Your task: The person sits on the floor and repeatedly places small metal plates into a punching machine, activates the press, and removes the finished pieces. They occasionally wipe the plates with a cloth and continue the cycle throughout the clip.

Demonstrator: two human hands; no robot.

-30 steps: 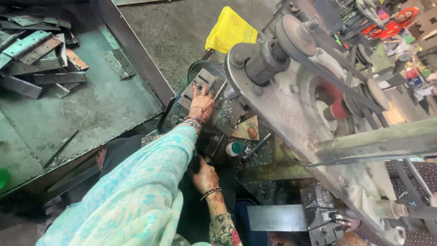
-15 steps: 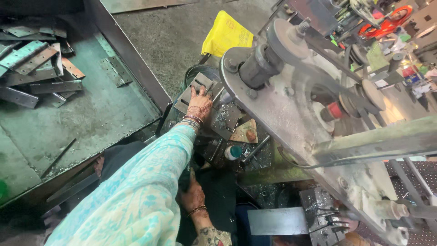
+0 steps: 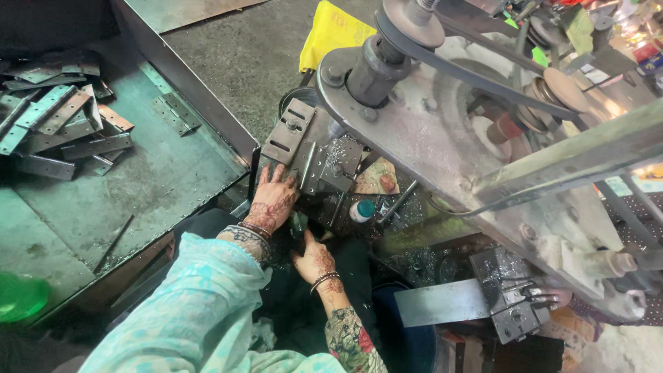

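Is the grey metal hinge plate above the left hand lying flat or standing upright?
Flat: the grey metal hinge plate shows its broad face with holes, just beyond the left hand.

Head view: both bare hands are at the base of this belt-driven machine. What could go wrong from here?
1. The left hand lies flat at the fixture, beside a hinge plate and metal chips; sharp edges could cut bare skin.
2. The drive belt and pulley look unguarded above the hands; the loose sleeve or bangles could snag if it runs.
3. The right hand reaches into a dark gap, so a pinch seems possible.

both hands at metal fixture
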